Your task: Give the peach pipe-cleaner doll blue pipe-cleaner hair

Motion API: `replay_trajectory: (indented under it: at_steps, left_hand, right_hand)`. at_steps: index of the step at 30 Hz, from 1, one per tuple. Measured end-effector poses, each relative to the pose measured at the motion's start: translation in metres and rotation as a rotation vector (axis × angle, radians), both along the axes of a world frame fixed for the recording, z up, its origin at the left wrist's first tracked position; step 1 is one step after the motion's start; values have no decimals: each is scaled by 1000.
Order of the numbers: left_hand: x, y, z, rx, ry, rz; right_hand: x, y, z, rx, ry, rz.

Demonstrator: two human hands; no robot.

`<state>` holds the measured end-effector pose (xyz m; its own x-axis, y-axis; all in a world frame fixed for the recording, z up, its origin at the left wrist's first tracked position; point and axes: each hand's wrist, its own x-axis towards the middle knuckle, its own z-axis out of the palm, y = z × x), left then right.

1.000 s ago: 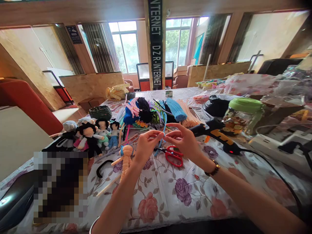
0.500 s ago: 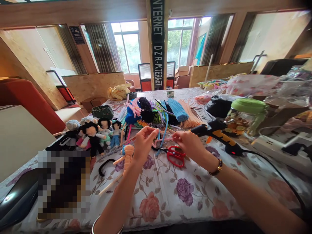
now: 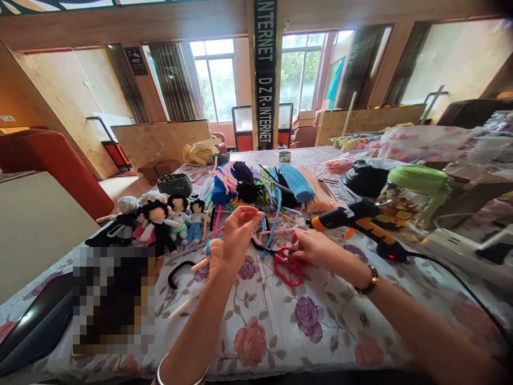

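Note:
My left hand [image 3: 241, 234] is raised over the middle of the table, thumb and fingertips pinched on a short light-blue pipe cleaner piece [image 3: 263, 221]. My right hand [image 3: 318, 248] has its fingers closed at the red handles of a pair of scissors [image 3: 289, 270], whose dark blades point left. A peach pipe cleaner doll [image 3: 215, 250] with blue on its head lies partly behind my left forearm. Near the scissors are a long blue pipe cleaner [image 3: 276, 214] and pink ones. Left of the doll rests a curved black pipe cleaner [image 3: 175, 274].
Finished dolls [image 3: 157, 224] sit in a group at the left. Bundles of pipe cleaners [image 3: 296, 183] lie at the back. A glue gun [image 3: 356, 219] with a red light and cord stands at the right, near a green-lidded jar [image 3: 417, 179] and a white power strip [image 3: 460, 248].
My right hand has come down from above the scissors to their red handles, and the scissors have shifted slightly. My left hand keeps its pinch. The view has shifted a little.

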<state>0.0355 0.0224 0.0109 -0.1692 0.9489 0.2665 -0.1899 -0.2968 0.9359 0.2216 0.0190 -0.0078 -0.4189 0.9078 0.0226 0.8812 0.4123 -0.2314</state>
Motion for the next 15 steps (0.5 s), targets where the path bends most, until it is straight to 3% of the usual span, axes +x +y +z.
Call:
replay_trajectory:
  at_steps: [15]
  left_hand:
    - [2,10,24,-56,115,-59]
  right_hand:
    - [-15,-16,-8,-37,156,55]
